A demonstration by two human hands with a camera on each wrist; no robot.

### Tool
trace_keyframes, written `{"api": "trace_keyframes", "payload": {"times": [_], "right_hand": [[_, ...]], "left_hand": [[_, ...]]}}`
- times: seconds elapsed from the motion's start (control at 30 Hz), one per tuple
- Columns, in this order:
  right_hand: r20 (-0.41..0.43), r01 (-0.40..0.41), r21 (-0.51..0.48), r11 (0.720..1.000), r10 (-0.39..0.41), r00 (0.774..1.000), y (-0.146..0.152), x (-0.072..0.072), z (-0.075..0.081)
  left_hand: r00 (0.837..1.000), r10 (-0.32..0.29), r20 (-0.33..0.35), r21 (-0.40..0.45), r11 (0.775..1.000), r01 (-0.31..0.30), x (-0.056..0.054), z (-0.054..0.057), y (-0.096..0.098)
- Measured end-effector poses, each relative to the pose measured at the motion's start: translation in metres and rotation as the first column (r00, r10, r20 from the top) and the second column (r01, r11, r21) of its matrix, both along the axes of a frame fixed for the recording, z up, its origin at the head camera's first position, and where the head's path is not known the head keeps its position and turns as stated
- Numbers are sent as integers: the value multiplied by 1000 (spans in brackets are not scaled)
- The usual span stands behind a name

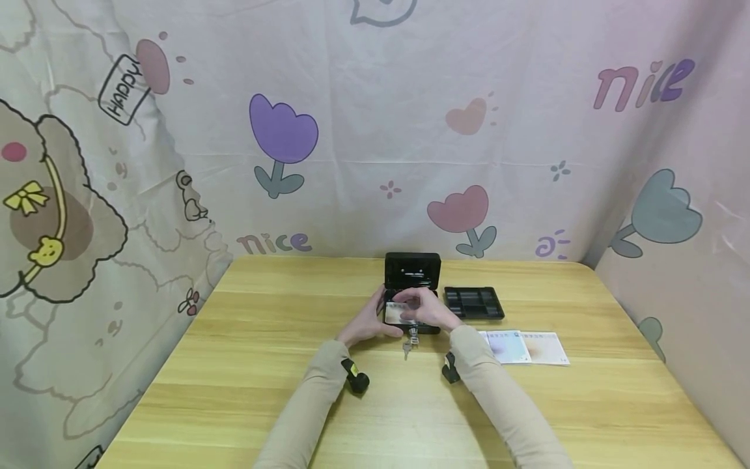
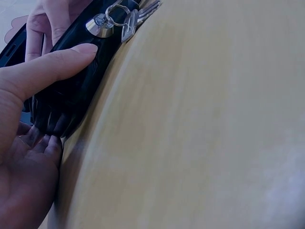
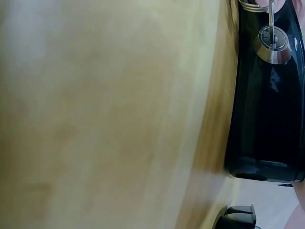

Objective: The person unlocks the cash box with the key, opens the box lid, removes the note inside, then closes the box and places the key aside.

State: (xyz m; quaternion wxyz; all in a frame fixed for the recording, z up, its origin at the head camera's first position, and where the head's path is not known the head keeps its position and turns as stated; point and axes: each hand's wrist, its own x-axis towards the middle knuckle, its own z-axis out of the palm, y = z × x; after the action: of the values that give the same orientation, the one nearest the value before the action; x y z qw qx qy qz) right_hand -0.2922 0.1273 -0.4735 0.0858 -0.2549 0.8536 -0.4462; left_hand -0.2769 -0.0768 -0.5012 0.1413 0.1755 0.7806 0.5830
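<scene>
A black cash box (image 1: pixel 412 270) stands near the back of the table with its lid raised. In the head view a pale banknote (image 1: pixel 395 314) lies inside it. My left hand (image 1: pixel 364 324) holds the box at its left side, with the thumb (image 2: pixel 71 62) on the front wall and the other fingers lower down at the end. My right hand (image 1: pixel 430 309) reaches over the box, fingers down inside; the left wrist view hides their tips behind the front wall. A silver lock (image 3: pixel 273 45) sits on the front, with a key in it and another key (image 1: pixel 407 350) hanging from the ring.
Right of the box lies a black compartment tray (image 1: pixel 473 303). Nearer, by my right sleeve, a bluish banknote (image 1: pixel 508 347) overlaps a beige banknote (image 1: pixel 546 348). Printed cloth (image 1: pixel 363 130) hangs behind the wooden table (image 1: pixel 269 312) and along its sides.
</scene>
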Motion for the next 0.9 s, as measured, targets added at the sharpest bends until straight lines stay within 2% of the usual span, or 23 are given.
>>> {"api": "trace_keyframes", "payload": {"times": [0.2,0.9], "right_hand": [[-52,1,21,1000,0,999,0,-1,-2],[-26,15,-5,1000,-15,1000,-3,0,-4]], "left_hand": [[1000,-2,2,-6,1000,2,1,2,0],[1000,-5,-3,15,1000,5,1,1,0]]}}
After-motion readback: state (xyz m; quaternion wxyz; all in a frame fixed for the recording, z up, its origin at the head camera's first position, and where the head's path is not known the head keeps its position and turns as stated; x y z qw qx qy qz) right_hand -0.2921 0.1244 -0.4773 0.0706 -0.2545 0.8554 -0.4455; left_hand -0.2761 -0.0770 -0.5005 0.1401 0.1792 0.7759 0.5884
